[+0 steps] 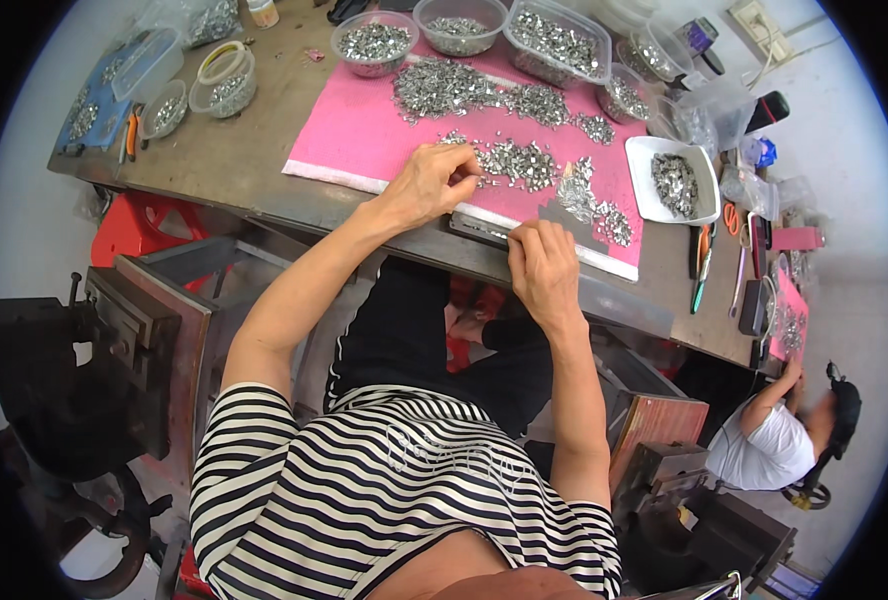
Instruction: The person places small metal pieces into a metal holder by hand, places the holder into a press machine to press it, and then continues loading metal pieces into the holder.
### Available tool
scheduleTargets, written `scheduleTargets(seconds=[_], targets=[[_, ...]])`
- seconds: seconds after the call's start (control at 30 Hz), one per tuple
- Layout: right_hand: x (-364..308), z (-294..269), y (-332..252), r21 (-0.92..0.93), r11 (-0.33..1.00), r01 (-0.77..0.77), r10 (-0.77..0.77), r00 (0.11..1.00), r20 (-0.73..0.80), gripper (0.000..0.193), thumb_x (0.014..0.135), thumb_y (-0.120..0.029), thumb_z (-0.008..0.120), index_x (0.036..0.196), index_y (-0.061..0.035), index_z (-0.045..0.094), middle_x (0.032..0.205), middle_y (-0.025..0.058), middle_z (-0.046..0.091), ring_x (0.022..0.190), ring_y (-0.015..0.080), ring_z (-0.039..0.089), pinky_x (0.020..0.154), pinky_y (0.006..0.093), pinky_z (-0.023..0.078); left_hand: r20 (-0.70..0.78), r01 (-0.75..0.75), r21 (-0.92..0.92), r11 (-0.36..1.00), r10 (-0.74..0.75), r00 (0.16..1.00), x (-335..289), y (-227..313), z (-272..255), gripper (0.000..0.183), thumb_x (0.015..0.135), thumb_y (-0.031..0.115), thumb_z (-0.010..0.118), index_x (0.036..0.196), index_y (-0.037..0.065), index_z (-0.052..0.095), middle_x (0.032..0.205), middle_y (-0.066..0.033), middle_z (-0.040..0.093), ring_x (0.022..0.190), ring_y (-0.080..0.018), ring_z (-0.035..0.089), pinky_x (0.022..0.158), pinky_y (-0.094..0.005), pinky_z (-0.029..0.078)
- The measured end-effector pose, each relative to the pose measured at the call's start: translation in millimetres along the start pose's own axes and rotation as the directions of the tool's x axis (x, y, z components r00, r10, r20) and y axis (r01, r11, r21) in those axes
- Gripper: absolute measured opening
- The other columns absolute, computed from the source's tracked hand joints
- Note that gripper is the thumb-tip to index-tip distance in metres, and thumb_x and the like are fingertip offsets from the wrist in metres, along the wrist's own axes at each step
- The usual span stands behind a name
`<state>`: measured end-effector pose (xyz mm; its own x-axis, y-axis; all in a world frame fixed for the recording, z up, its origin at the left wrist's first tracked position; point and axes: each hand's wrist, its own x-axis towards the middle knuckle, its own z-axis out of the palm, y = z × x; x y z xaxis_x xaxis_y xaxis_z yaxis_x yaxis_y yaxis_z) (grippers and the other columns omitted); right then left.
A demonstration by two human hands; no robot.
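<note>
From the head view I see both hands at the tabletop's near edge: my left hand pinches small metal pieces on the pink mat, my right hand grips a metal strip just beside it.

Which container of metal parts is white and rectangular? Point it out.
The white rectangular dish at the pink mat's right edge. The other containers along the back, such as the round clear bowl, are transparent plastic; this one alone is opaque white.
</note>
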<state>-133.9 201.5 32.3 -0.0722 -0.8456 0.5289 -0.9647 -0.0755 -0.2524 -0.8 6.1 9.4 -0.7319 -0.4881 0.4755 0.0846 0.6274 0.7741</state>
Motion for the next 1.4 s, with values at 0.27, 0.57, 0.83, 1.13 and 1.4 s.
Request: scheduleTargets(seconds=[0.27, 0.57, 0.83, 1.13, 1.4], targets=[[13.2, -4.3, 9.2, 0.077, 0.993, -0.09, 0.087, 0.995, 0.045, 0.007, 0.086, -0.005, 0.07, 0.093, -0.0048, 0.067, 0.086, 0.0096, 0.062, 0.085, 0.0305, 0.061, 0.079, 0.0404, 0.044, 0.028, 0.007, 0.226, 0.974, -0.013, 1.0, -20.1, 1.2, -20.8, 0.006, 0.087, 0.007, 0.068, 0.089, 0.002, 0.065, 0.081, -0.0114, 0.066, 0.076, -0.0294, 0.064, 0.073, -0.0418, 0.048], [49.6, 51.0, 32.7, -0.035, 0.997, -0.07, 0.07, 0.998, 0.006, 0.006, 0.086, -0.011, 0.071, 0.091, -0.0063, 0.072, 0.089, 0.0091, 0.061, 0.093, 0.0295, 0.059, 0.082, 0.0424, 0.043, -0.002, -0.08, 0.433, 0.898, 0.09, 0.996, -28.4, 1.8, -4.0, 0.006, 0.084, 0.01, 0.071, 0.089, 0.009, 0.067, 0.089, -0.0062, 0.064, 0.09, -0.0275, 0.06, 0.085, -0.0418, 0.04], [34.3, 19.0, 32.6, 0.275, 0.93, -0.243, 0.249, 0.968, 0.013, 0.006, 0.086, -0.004, 0.068, 0.091, -0.0026, 0.064, 0.082, 0.0137, 0.066, 0.078, 0.034, 0.062, 0.074, 0.0448, 0.047, -0.01, -0.055, 0.267, 0.962, 0.06, 0.998, -25.1, 11.7, 0.7, 0.006, 0.087, 0.007, 0.068, 0.091, 0.005, 0.064, 0.087, -0.0087, 0.064, 0.088, -0.0299, 0.061, 0.082, -0.0432, 0.043], [-12.6, -3.8, 14.6, 0.393, 0.876, -0.281, 0.293, 0.956, 0.03, 0.01, 0.087, 0.001, 0.067, 0.094, -0.0015, 0.061, 0.093, 0.0121, 0.065, 0.089, 0.032, 0.062, 0.081, 0.0413, 0.046, 0.012, -0.028, 0.036, 0.999, 0.027, 1.0, -37.2, 47.5, 40.1, 0.007, 0.091, 0.007, 0.064, 0.096, 0.003, 0.06, 0.092, -0.0099, 0.063, 0.088, -0.0299, 0.059, 0.082, -0.0398, 0.045], [-18.7, 4.5, 13.2, 0.281, 0.936, -0.21, 0.234, 0.971, -0.053, 0.013, 0.086, 0.002, 0.068, 0.095, -0.002, 0.06, 0.093, 0.0118, 0.064, 0.088, 0.0318, 0.06, 0.081, 0.0418, 0.044, 0.002, -0.076, 0.154, 0.985, 0.077, 0.997, -40.1, 45.1, 55.5, 0.01, 0.089, 0.011, 0.066, 0.095, 0.006, 0.061, 0.096, -0.0072, 0.063, 0.094, -0.0283, 0.057, 0.088, -0.0419, 0.039]])
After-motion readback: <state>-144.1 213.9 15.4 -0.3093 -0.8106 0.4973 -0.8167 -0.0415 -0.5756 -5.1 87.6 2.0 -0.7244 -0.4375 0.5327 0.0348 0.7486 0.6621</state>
